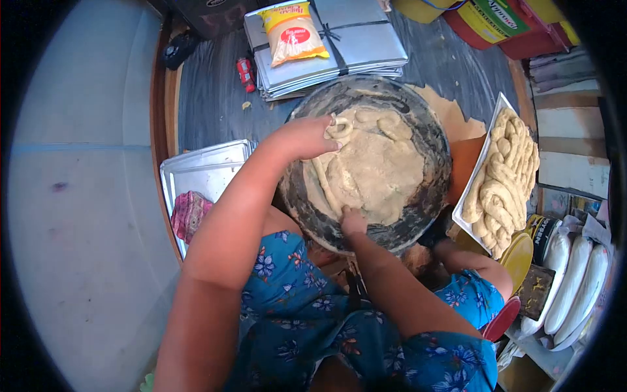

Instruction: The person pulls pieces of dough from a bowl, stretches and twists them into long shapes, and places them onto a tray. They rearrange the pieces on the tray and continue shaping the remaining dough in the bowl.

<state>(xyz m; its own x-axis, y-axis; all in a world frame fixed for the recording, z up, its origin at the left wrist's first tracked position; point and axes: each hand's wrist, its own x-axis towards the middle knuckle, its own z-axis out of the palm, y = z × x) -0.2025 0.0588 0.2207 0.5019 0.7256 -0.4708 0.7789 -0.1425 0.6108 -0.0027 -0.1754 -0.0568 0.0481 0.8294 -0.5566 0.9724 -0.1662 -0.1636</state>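
Observation:
A wide dark round basin [439, 153] holds a broad mass of pale, flour-dusted dough [385, 170]. From the left, my left hand [311, 137] reaches over the basin, its fingers closed round a looped end of a dough rope [324, 176]. My right hand [353, 222] is at the basin's near side, fingers closed at the rope's lower end. The rope lies along the left part of the dough between both hands. Short curled dough pieces [394, 127] rest near the basin's far side. My fingertips are partly hidden by the hands and dough.
Right of the basin, a white tray [462, 212] bears twisted dough strands [506, 179]. Beyond it, a flour bag [294, 34] lies on tied metal trays [372, 40]. At left, another metal tray [196, 162] holds a pink cloth [189, 215]. A red toy car [246, 74] sits nearby.

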